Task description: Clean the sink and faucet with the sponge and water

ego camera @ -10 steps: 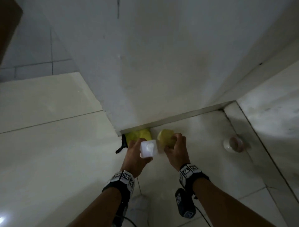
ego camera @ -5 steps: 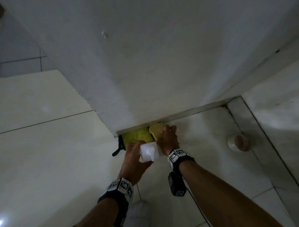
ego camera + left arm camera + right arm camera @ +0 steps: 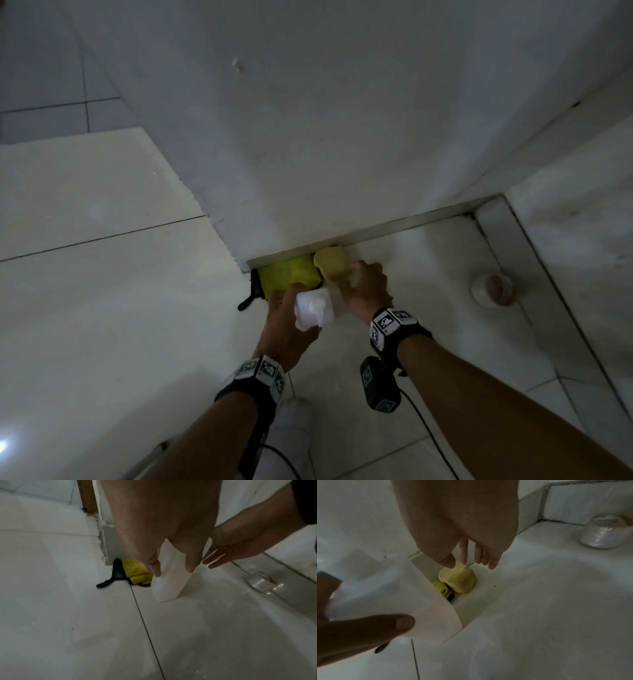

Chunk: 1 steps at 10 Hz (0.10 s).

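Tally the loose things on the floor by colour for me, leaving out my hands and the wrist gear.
Yellow: 2, the sponge and the cloth beside it
White: 1, the bottle, held by the left hand
Clear: 1, the jar off to the right
Total: 4

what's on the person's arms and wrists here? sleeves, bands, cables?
No sleeves: both forearms are bare. Each wrist wears a black band with white square fiducial markers; the right one is the same. A black camera module, also tagged, hangs under the right wrist with a thin black cable trailing back. No gloves or rings are visible.
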Motion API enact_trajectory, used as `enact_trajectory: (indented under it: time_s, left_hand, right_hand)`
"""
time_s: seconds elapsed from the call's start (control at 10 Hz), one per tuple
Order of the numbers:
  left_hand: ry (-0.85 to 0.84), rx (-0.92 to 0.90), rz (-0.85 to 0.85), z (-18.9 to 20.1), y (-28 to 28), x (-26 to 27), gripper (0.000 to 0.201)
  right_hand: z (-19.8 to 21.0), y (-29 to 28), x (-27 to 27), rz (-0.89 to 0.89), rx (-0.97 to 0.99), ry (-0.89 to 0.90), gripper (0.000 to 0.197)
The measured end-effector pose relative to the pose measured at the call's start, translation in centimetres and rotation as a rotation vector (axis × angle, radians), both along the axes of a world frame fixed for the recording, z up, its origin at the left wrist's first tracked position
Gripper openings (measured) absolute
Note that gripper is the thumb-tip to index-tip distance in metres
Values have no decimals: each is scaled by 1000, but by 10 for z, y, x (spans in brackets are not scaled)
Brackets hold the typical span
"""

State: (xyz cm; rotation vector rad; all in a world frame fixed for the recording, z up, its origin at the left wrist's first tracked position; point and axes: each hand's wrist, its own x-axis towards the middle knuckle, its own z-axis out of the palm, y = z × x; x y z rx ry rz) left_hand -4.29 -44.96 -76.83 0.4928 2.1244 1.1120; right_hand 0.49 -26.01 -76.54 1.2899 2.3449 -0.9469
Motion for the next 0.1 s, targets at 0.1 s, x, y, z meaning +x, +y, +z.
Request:
enact_trajectory:
  time_s: [0.1]
  left_hand:
    - [11,-63,-47,20,4,-6,104]
  right_hand:
    - [19,-6,13,-45,-4,49,40]
